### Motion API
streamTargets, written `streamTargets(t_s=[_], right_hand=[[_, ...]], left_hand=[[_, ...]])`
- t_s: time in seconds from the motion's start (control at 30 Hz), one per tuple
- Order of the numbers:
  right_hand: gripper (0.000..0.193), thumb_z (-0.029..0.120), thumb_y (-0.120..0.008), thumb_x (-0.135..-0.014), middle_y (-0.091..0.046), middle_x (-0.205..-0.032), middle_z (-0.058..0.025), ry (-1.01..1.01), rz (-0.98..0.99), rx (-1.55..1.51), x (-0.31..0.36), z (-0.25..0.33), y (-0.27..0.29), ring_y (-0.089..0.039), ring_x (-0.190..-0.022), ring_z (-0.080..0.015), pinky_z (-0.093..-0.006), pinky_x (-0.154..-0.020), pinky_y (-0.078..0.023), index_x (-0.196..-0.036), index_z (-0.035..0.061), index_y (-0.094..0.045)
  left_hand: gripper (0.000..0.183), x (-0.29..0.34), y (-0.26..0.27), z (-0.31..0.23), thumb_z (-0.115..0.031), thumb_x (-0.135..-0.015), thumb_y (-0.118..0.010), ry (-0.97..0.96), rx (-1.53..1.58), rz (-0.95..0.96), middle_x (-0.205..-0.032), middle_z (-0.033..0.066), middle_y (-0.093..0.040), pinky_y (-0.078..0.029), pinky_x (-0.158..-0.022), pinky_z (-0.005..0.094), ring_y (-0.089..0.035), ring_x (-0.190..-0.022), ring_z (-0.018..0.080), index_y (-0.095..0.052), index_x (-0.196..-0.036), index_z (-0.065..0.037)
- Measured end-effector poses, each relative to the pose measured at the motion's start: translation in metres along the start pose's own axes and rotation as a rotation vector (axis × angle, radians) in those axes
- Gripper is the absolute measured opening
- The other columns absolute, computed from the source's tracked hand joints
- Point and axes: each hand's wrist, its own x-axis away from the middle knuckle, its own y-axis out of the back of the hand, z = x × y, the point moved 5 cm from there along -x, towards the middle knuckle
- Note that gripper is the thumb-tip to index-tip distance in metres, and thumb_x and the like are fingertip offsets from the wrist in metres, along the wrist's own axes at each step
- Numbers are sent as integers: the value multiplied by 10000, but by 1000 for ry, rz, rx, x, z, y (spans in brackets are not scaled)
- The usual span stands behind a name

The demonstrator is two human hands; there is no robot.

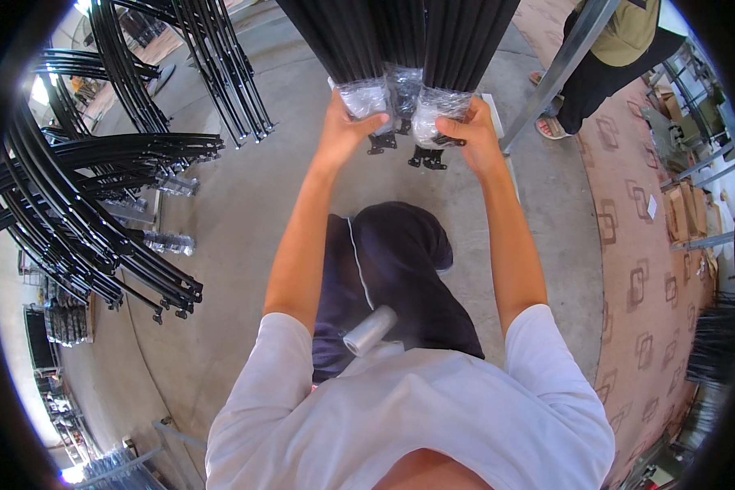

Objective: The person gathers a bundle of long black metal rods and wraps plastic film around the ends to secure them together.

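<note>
As I look from far away, the left hand and right hand grip the wrapped ends of two black pole bundles straight ahead, where wrapping looks done, though I can't tell what's left.

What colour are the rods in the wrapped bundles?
The rods are black, seen best in the head view.

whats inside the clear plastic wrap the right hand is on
The clear plastic wrap goes around a bundle of black bars; dark end pieces show below it. The bars' wrapped stretch is mostly hidden by whitish layers and partly by the right hand.
</note>
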Motion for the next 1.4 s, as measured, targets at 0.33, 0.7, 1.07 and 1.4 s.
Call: streamTargets(t_s=[0.33, 0.7, 1.07, 1.4], right_hand=[[891, 249, -734, -639, -422, -1065, -169, 213, -150, 143, -14, -1, -46, -449, -999, -221, -316, -834, -380, -1251, 20, -129], [620, 128, -729, -644, -513, -989, -69, 110, 69, 182, -29, 2, -60, -481, -929, -130, -281, -810, -387, -1141, 5, -379], [648, 340, -746, -587, -465, -962, -122, 458, -106, 614, -28, 8, -48, -439, -946, -243, -326, -817, -355, -1062, 22, -440], [668, 406, -681, -637, -448, -974, -87, 346, -18, 586, -8, 28, -28, -415, -970, -219, -341, -835, -354, -1148, 43, -447]], left_hand=[[948, 18, 4, -39, -540, -709, -574, -124, -88, 27, -1321, 135, -237, -204, -993, 346, -234, -1222, 241, -57, -1328, -41], [921, 13, 6, -5, -191, -591, -762, -54, 96, 14, -1204, 93, -354, -280, -951, 322, -350, -1125, 194, -164, -1275, -39], [625, -2, 7, -13, -20, -578, -722, -87, 64, -29, -995, 64, -553, -443, -794, 293, -530, -910, 167, -421, -1125, -25], [663, 0, -6, -17, -61, -573, -729, -104, 81, -73, -1049, 64, -522, -386, -851, 294, -500, -964, 177, -402, -1148, -19]])
